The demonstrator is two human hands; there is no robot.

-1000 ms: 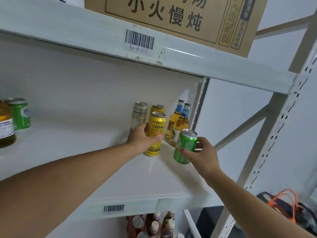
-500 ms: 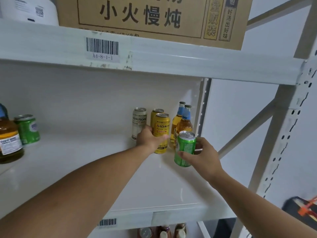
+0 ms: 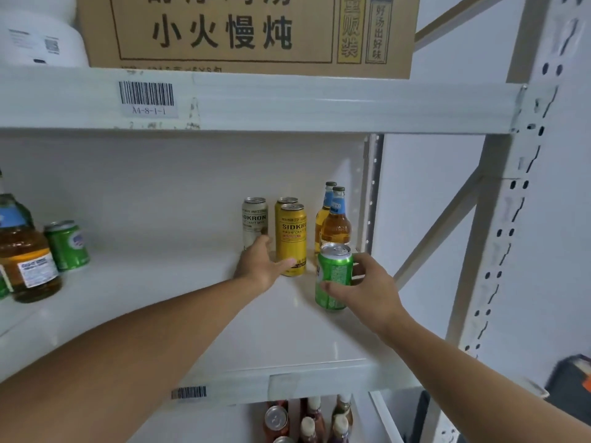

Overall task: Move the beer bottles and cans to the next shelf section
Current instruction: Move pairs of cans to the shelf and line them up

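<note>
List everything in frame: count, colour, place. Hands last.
green can: 1, green, right front of the middle shelf, held
yellow cans: 2, yellow, one behind the other, shelf back right
silver can: 1, silver-white, left of the yellow cans
beer bottles: 2, amber with blue neck labels, back right corner
left green can: 1, green, far left of the shelf
left bottle: 1, amber, far left, partly cut off
cardboard box: 1, brown, top shelf
lower-shelf drinks: several, count unclear, shelf below
left hand: touches the front yellow can's base
right hand: grips the green can
</note>
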